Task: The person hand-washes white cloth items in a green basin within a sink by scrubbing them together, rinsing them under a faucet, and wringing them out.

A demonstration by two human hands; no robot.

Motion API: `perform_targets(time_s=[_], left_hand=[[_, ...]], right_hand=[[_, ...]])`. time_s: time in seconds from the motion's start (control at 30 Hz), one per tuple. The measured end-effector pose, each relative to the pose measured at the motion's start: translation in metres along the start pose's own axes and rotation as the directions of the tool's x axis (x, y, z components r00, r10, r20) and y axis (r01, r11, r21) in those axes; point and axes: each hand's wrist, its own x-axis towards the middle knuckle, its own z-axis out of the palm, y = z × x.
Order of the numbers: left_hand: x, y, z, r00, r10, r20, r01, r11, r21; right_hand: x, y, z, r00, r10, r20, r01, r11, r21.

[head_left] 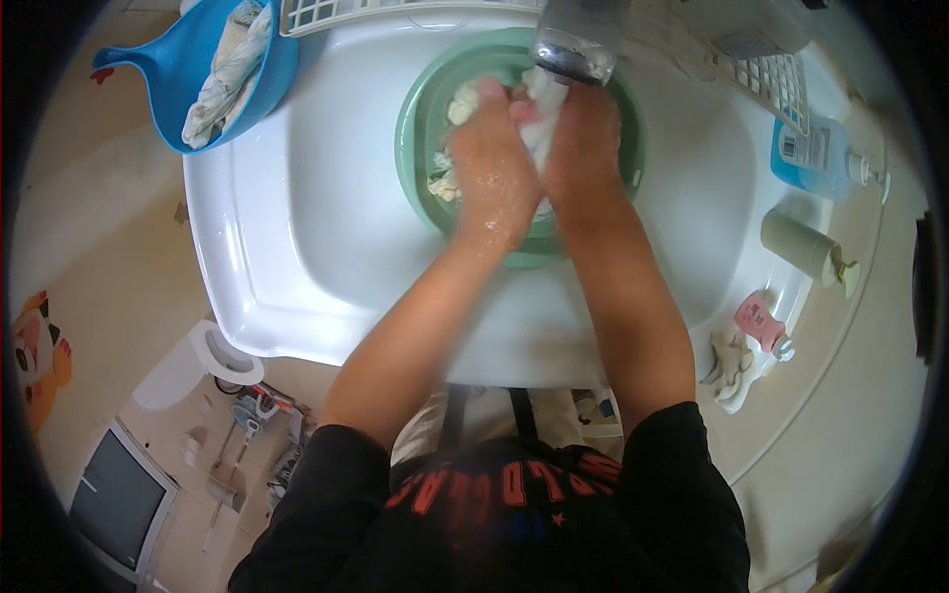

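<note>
A round green basin stands in the white sink. Over it, side by side, are my left hand and my right hand, both wet and somewhat blurred. Wet white cloth shows between them, and both hands are closed around it; most of the fingertips are hidden. Pale cream cloth bulges beside my left hand inside the basin. Just above my right hand hangs the clear and metallic end of a faucet.
At the upper left, a blue dipper holds wrung white cloth. Along the right ledge are a blue liquid bottle, a pale pump bottle, a pink bottle and a crumpled rag. White plastic racks line the back.
</note>
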Motion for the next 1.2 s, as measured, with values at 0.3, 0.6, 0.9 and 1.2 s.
perform_targets(time_s=[0.3,0.6,0.9,1.2], left_hand=[[0.004,-0.002,-0.004,0.943,-0.054,0.329,0.313,0.486,-0.816],[0.007,-0.021,-0.001,0.980,-0.087,0.177,0.146,0.921,-0.361],[0.012,-0.010,-0.004,0.938,0.346,0.035,-0.343,0.905,0.253],[0.015,0.006,-0.032,0.967,-0.089,0.239,0.188,0.881,-0.435]], right_hand=[[-0.040,0.001,-0.018,0.852,-0.505,0.141,0.521,0.844,-0.125],[-0.017,0.005,-0.002,0.877,-0.465,0.116,0.476,0.874,-0.095],[-0.006,0.016,-0.003,0.983,-0.085,0.165,0.180,0.658,-0.731],[-0.034,0.013,-0.039,0.884,0.287,0.370,-0.454,0.330,0.828]])
